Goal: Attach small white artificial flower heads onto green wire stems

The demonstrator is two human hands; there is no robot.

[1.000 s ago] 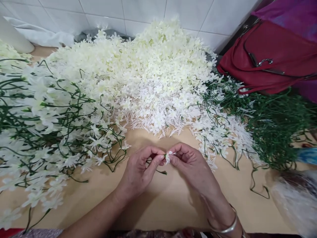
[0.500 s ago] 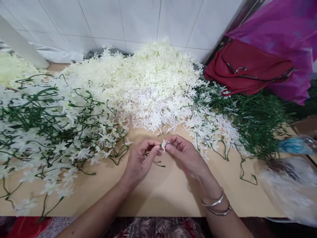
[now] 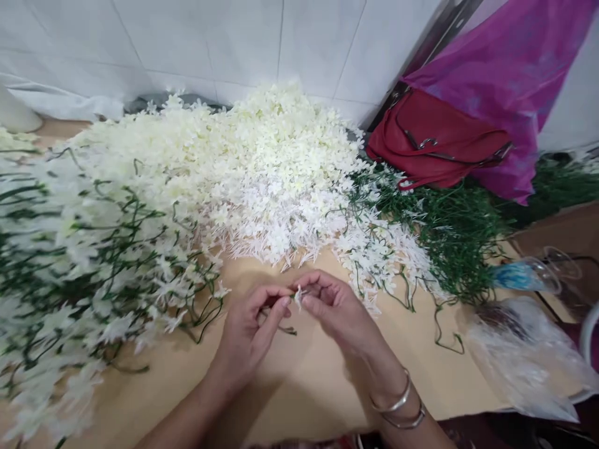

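Hands, two, bare, fingertips brought narrowly together over the front of the bench [image 3: 327, 380]. Left hand [image 3: 246, 333]: thumb and forefinger pinched. Right hand [image 3: 344, 318]: likewise pinched, close against the left; two silver bangles [image 3: 397, 404] at the wrist.

Contents of the bench, by bulk:

Heap of loose white blossoms [image 3: 262, 168], along the tiled wall.
Mass of stemmed white flowers [image 3: 116, 249], at left, blurred.
Tangle of green stems [image 3: 461, 231], at right.
Red bag [image 3: 440, 143], behind the tangle.
Clear plastic bag [image 3: 524, 355], crumpled, right front.
Green stem [image 3: 287, 330], one, held in the left fingers, its end showing below the thumb.
White blossom [image 3: 298, 299], one, between the two sets of fingertips, held by the right.

Change over the last half second: view swung rightward; both pinches kept; blossom now looks narrower, its petals less distinct. Judgement: work remains at the same join. Whether blossom is seated on stem: too small to tell.
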